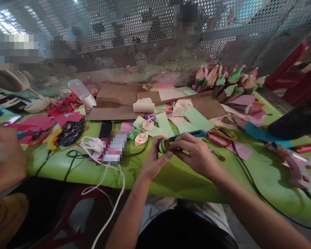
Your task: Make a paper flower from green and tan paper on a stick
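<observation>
A small round green-and-white item (162, 146) with a brownish middle sits in my left hand (153, 162), its fingers and thumb wrapped round it. I cannot tell whether it is a jar or a roll. At its right side my right hand (194, 152) is pinched, fingertips touching the item's brown face; anything between those fingertips is hidden. Both hands are above the green-covered table (178, 183). Just beyond them lie a blue pen-like tool (197, 133), red-handled scissors (219, 139) and a peach paper flower (141, 139).
A phone (115, 147) and white cable (123, 176) lie left. At right are a pink glue gun (291, 162) with its cord and a dark cylinder (298, 119). Brown paper (119, 95) and paper cones (228, 79) lie behind. Another person's arm (9, 152) is at far left.
</observation>
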Motion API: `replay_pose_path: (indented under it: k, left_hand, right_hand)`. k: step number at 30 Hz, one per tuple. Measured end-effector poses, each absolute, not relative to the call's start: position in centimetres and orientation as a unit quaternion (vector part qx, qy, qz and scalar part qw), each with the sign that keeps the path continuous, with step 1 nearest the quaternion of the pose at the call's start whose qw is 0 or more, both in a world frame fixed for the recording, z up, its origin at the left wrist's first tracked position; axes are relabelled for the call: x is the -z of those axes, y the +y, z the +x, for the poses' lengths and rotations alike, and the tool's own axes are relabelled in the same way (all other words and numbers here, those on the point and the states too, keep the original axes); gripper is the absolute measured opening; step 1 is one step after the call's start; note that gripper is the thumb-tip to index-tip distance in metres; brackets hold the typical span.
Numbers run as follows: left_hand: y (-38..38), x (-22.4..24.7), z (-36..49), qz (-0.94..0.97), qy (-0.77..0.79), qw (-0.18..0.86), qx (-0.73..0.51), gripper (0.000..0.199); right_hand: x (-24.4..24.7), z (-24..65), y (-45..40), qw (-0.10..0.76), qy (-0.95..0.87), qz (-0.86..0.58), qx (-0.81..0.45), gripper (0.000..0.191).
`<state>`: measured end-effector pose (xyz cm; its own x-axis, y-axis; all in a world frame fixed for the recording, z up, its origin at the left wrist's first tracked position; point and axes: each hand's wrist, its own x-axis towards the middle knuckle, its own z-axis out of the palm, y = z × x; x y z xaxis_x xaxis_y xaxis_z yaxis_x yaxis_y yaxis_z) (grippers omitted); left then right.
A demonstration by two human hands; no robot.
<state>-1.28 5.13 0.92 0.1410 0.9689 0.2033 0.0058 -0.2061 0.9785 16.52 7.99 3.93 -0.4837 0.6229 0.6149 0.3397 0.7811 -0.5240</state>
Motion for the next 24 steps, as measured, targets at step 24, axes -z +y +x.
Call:
replay_pose_path:
  k: [24]
  left_hand:
    - [4.7,-1.2,-1.1,0.696,0.443,0.351,-0.442,0.044]
  right_hand:
    - [-4.6,16.5,7.3,0.460,-0.787,-0.324,-0.252,0.010]
